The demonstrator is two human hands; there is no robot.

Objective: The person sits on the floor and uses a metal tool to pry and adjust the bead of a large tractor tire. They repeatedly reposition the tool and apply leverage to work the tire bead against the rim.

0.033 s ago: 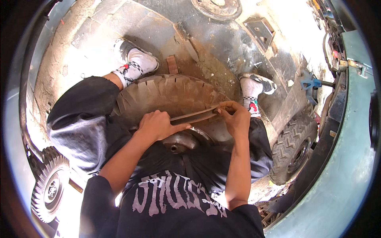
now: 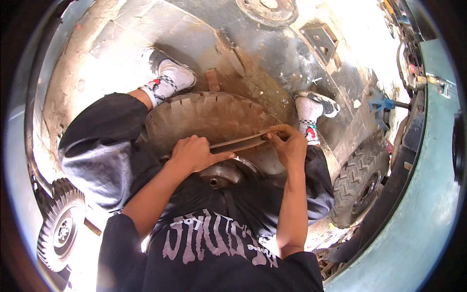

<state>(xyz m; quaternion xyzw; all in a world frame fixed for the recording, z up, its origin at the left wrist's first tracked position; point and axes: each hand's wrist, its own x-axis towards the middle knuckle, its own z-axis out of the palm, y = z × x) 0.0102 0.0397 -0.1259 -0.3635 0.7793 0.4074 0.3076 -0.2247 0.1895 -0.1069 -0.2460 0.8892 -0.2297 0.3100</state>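
Note:
A big, dusty tyre (image 2: 209,117) is between my knees, its treaded edge toward my feet. My left hand (image 2: 193,155) lies on its near side, fingers curled over the raised inner edge and thumb stretched out to the right. At the right end of that same edge, my right hand (image 2: 290,147) pinches the rubber lip between thumb and bent fingers. The lip (image 2: 238,143) runs as a narrow band from one hand to the other. Just below it shows a rusty metal wheel rim (image 2: 221,174) with a small round hole. My fingertips are partly hidden behind the lip.
Beyond the tyre lie a brush (image 2: 231,48), a reddish block (image 2: 212,79), a round metal wheel disc (image 2: 268,10) and a triangular metal bracket (image 2: 321,43). Mounted wheels flank me, left (image 2: 62,231) and right (image 2: 362,187). A blue tool (image 2: 382,103) and a pale green body panel (image 2: 413,209) are at right.

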